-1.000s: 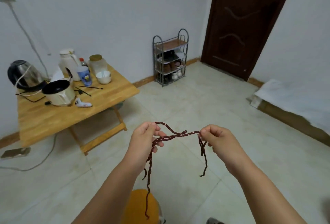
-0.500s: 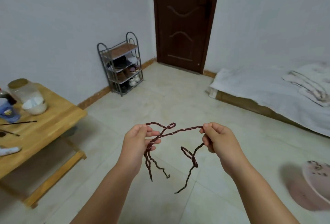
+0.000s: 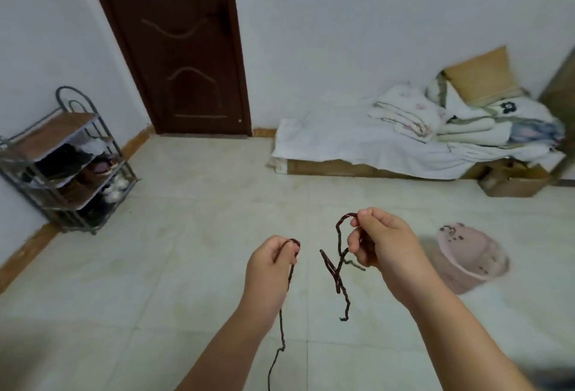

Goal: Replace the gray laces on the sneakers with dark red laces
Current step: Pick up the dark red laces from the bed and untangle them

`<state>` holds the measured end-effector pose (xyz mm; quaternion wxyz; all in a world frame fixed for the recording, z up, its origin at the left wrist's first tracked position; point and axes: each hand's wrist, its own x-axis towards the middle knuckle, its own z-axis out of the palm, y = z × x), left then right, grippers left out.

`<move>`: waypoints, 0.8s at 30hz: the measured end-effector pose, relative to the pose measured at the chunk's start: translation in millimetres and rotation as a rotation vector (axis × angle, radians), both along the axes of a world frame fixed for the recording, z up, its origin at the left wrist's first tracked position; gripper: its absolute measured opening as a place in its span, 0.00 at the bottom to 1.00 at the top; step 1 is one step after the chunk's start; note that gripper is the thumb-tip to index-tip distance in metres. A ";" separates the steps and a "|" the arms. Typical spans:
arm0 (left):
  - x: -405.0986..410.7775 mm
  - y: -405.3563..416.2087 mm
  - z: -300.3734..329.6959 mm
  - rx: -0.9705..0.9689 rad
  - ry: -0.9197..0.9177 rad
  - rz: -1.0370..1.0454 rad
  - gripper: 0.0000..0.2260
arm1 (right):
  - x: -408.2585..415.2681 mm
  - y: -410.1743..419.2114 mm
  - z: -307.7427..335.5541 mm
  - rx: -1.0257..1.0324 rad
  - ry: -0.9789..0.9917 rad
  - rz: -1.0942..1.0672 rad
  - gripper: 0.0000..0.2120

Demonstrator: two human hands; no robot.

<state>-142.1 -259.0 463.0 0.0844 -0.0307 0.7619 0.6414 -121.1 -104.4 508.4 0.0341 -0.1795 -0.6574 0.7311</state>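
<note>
Your left hand (image 3: 270, 261) is curled around one thin, kinked dark red lace (image 3: 281, 322), pinching its top end between thumb and fingers; the rest of it hangs straight down past your wrist toward the bottom of the frame. Your right hand (image 3: 381, 239), held a little higher and apart from the left, pinches a second crinkled dark red lace (image 3: 339, 261) in curled fingers; this one loops up over your fingertips and dangles in a loose tangle between your two hands. The two laces are not touching.

Beneath both hands lies the pale beige tiled floor (image 3: 193, 266). Just right of your right hand, a pink plastic basin (image 3: 473, 258) sits tilted on the tiles. Farther off to the left, a grey metal shoe rack with brown shelves (image 3: 63, 160) stands against the wall, with several shoes on it; they are too blurred to tell apart. To the right, a low bed with a white sheet and folded bedding (image 3: 404, 132) lies along the far wall. A dark brown wooden door (image 3: 177, 45) stands shut behind.
</note>
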 end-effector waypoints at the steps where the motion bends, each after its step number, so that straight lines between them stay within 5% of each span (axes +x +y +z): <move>1: -8.6 3.7 -1.8 0.001 -0.020 -0.036 0.09 | -6.9 -1.4 0.2 -0.019 -0.002 -0.030 0.13; 5: -38.6 20.5 -3.4 -0.022 -0.149 -0.220 0.15 | -29.2 -11.0 -1.8 -0.070 -0.004 -0.127 0.13; 10: -75.0 43.2 -15.3 -0.094 -0.182 -0.413 0.07 | -36.8 -7.8 -3.8 -0.093 0.002 -0.285 0.13; 16: -94.7 62.6 -37.5 -0.015 -0.296 -0.401 0.08 | -3.5 35.8 -14.6 -0.023 -0.067 -0.607 0.13; 24: -76.8 94.4 -76.4 -0.161 -0.140 -0.448 0.07 | 73.0 96.8 -33.7 0.019 -0.058 -0.760 0.16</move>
